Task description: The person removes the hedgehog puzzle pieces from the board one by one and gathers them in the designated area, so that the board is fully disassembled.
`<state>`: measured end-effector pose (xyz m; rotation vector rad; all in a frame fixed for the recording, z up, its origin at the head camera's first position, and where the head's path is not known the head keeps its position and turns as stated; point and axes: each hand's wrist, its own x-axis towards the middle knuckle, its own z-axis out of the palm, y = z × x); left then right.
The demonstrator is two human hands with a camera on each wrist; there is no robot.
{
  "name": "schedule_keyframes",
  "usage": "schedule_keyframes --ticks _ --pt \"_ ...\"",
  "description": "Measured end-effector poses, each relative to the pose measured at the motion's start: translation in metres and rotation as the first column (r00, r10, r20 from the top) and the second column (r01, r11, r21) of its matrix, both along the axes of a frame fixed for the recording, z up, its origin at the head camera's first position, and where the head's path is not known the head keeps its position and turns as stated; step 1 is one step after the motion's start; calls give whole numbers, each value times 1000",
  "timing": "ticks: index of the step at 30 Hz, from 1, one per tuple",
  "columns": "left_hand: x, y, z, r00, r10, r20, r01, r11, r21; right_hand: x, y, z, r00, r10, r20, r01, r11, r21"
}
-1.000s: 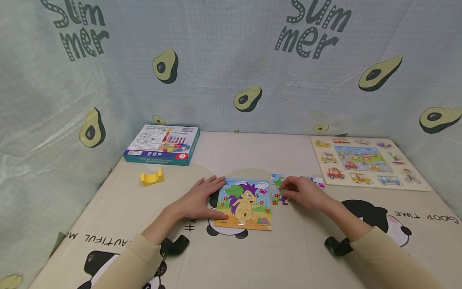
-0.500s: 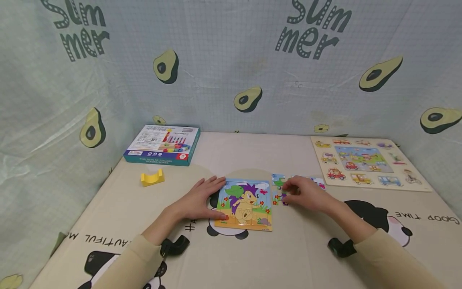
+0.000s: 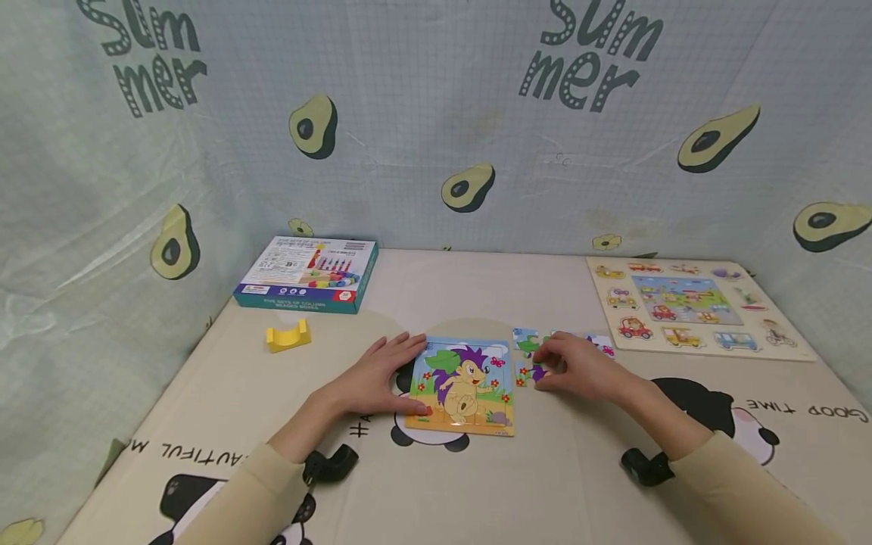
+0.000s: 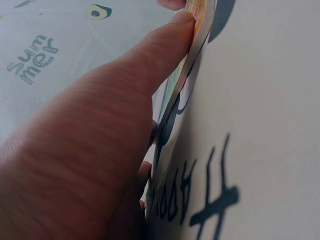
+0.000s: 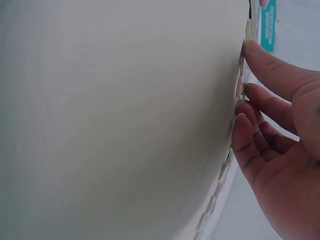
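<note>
Puzzle (image 3: 463,384) R edge — gap — pcs (image 3: 523,340)

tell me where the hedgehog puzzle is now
In the head view, the hedgehog puzzle lies below centre, the left hand on its left edge, loose pieces to its right.

1. Jigsaw piece (image 3: 538,372) partly hidden by the right hand (image 3: 582,367)
2. Hedgehog puzzle (image 3: 466,386), left edge partly covered by the left hand (image 3: 378,376)
3. Left sleeve (image 3: 241,499) and right sleeve (image 3: 742,488) cut off below
4. Fine print on the beaded-boxes carton (image 3: 306,272) too small to read
</note>
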<state>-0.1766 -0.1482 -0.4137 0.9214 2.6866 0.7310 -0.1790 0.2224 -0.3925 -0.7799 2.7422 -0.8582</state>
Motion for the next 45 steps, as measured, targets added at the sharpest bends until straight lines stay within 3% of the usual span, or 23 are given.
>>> schedule_keyframes --ticks 15,27,34,45 --pt "0 1 0 1000 -8 0 8 1000 -2 1 2 2 1000 -15 3 15 999 -31" --pt "0 1 1 1000 0 3 0 1000 -8 -2 2 17 999 -32 -38 28 995 -92" --pt "0 1 0 1000 7 6 -7 1000 -9 -1 -10 23 999 -18 -51 9 986 -166" --pt "0 0 0 1000 6 4 -6 1000 -3 -4 -45 17 1000 10 8 -8 974 -225"
